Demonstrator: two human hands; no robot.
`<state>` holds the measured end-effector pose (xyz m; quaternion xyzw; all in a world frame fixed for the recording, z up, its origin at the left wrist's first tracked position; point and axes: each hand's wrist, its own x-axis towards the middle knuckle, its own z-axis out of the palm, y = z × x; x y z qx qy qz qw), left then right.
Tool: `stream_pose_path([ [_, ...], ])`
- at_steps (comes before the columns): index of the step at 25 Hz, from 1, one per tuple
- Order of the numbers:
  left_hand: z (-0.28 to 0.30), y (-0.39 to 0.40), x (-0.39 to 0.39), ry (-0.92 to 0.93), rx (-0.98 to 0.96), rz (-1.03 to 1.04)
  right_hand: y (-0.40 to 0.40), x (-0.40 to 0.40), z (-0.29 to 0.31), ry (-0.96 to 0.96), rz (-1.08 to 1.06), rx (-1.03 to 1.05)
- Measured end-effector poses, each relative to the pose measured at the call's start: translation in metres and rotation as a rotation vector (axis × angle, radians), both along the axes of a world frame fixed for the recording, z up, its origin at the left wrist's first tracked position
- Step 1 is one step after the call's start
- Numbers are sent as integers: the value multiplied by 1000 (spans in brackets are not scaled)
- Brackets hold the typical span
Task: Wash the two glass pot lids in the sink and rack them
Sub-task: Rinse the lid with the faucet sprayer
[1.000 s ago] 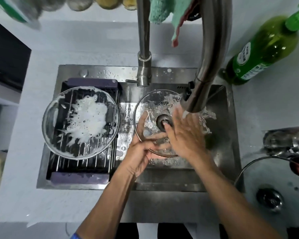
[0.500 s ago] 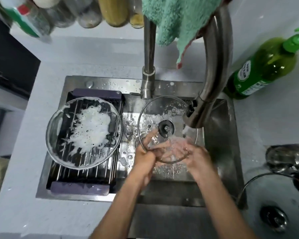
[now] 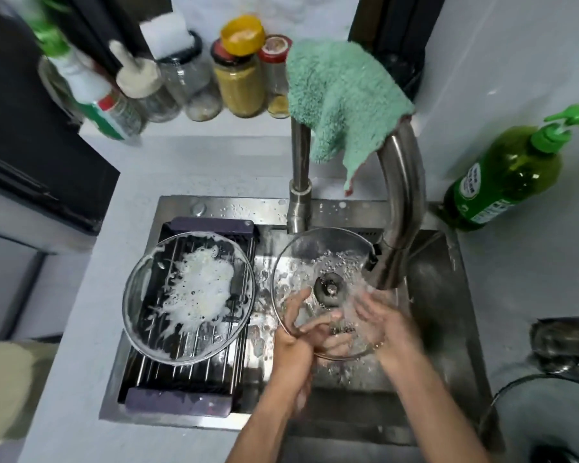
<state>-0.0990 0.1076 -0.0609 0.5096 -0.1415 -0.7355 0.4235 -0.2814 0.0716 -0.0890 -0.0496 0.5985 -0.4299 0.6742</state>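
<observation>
A glass pot lid (image 3: 318, 259) with a dark knob is tilted over the steel sink (image 3: 428, 295), under water that runs from the tap (image 3: 398, 208). My left hand (image 3: 298, 332) grips its near-left rim, fingers curled over the edge. My right hand (image 3: 381, 322) lies flat with straight fingers on the wet glass at the lid's right side. A second glass lid (image 3: 147, 295), smeared with white foam, rests on the dark dish rack (image 3: 181, 399) across the sink's left half.
A green cloth (image 3: 341, 95) hangs over the tap. A green soap bottle (image 3: 508, 175) stands on the counter at the right. Several jars (image 3: 238, 78) line the back wall. A pot rim and metal items (image 3: 565, 349) sit at the right edge.
My view has tipped upward, so the jars and the wall come into sight. My right hand has slid across the lid under the running water. My left hand keeps its hold on the rim.
</observation>
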Motion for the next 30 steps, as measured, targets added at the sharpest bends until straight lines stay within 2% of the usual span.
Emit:
stream_pose_path([
  [2, 12, -15, 8, -52, 7, -118, -7, -1, 11, 74, 84, 14],
  [4, 15, -20, 6, -181, 49, 128, -2, 8, 26, 65, -36, 12],
  [5, 21, -20, 3, -166, 70, 256, 4, 13, 32, 6, -85, 11],
  [6, 29, -21, 0, -89, 63, 295, 8, 17, 36, -51, -100, 12],
  [7, 37, -23, 0, -25, 53, 249, 8, 17, 45, -65, -82, 32],
  [9, 31, -31, 11, 27, 64, 92, -1, 3, 54, 21, -32, 36],
  [10, 31, -32, 12, 64, 89, 78, -4, -2, 57, 87, -27, 40],
  [13, 18, -12, -10, 306, 199, 184, 8, -1, 59, 129, -111, -47],
  [14, 11, -5, -17, 276, 190, 178, 15, 3, 63, 132, -142, -85],
  [15, 6, -5, -20, 113, 166, 128, 22, 4, 64, 174, -170, -126],
  [17, -10, -21, -18, -276, 135, 171, 35, 3, 63, 302, -189, -216],
  [18, -11, -33, -17, -342, 137, 205, 41, 4, 63, 340, -205, -254],
  [20, -9, -48, -26, -315, 117, 121, 49, 2, 66, 365, -227, -288],
  [21, -5, -51, -30, -290, 116, 49, 53, -2, 64, 328, -238, -299],
  [24, -10, -48, -36, 18, 144, 95, 54, -22, 53, 126, -303, -231],
  [27, -10, -19, -44, -78, 184, 55, 51, -19, 40, -118, -273, -113],
  [28, -9, -10, -44, -35, 196, 105, 51, -17, 34, -149, -246, -79],
  [30, -13, 4, -36, 186, 216, 199, 48, -18, 23, -263, -252, -60],
])
